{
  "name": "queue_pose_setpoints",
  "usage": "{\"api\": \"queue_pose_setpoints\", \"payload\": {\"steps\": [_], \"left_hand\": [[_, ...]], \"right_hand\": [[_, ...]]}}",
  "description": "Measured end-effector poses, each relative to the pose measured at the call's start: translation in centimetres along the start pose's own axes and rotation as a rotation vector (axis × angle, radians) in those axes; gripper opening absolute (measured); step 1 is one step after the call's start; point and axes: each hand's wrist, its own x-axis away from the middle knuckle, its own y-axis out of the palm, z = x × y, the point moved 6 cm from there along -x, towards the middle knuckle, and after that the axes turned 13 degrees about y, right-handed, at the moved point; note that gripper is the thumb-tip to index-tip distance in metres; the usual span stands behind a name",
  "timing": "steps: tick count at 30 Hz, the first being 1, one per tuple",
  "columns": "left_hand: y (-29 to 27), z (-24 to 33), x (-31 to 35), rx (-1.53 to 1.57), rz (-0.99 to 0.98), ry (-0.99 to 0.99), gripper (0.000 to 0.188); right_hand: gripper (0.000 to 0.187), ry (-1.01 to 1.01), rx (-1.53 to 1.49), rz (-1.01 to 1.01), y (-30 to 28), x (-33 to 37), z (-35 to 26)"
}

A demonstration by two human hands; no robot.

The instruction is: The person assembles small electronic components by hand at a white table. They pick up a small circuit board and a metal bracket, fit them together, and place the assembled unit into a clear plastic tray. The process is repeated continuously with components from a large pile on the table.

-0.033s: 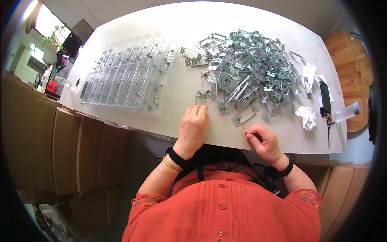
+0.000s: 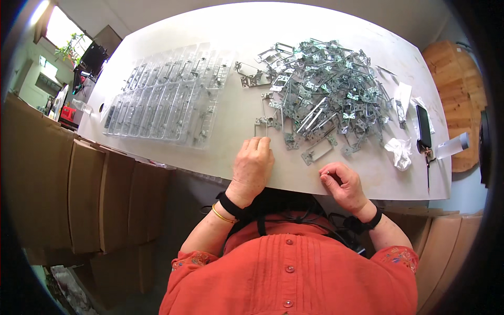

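Note:
My left hand (image 2: 253,164) is closed at the table's near edge, its fingertips on the ends of a thin metal bracket (image 2: 264,122) with wire-like arms and a flat plate. Right of it, my right hand (image 2: 344,184) is pinched shut at the table edge; a tiny pale bit shows between thumb and forefinger, too small to name. Beyond both hands lies a large tangled heap of silvery metal brackets (image 2: 336,89). One loose bracket (image 2: 318,150) lies between my hands and the heap. To the left, clear plastic trays (image 2: 157,113) hold brackets in rows of narrow slots.
On the white table's (image 2: 231,113) right side lie a crumpled white tissue (image 2: 400,153), a black phone-like slab (image 2: 423,127), a clear cylinder (image 2: 452,146) and a thin dark tool (image 2: 428,176). Cardboard boxes (image 2: 86,197) stand at lower left, a round wooden board (image 2: 457,94) at right.

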Motion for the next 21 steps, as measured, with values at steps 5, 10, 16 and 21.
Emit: {"api": "queue_pose_setpoints", "payload": {"steps": [5, 10, 16, 21], "left_hand": [[-1.6, 0.1, -0.1, -0.089, 0.038, -0.010, 0.029], [-2.8, 3.0, 1.2, -0.042, -0.043, -0.012, 0.028], [-0.3, 5.8, 1.9, 0.022, -0.117, 0.038, 0.031], [0.1, 6.7, 1.5, 0.163, -0.074, 0.030, 0.027]], "right_hand": [[0.008, -0.011, -0.035, 0.004, 0.0, 0.1, 0.8], [0.009, -0.027, -0.050, 0.010, 0.0, 0.1, 1.1], [0.009, -0.015, -0.041, 0.027, 0.0, 0.1, 0.5], [0.008, -0.021, -0.019, 0.025, -0.1, 0.0, 0.4]]}}
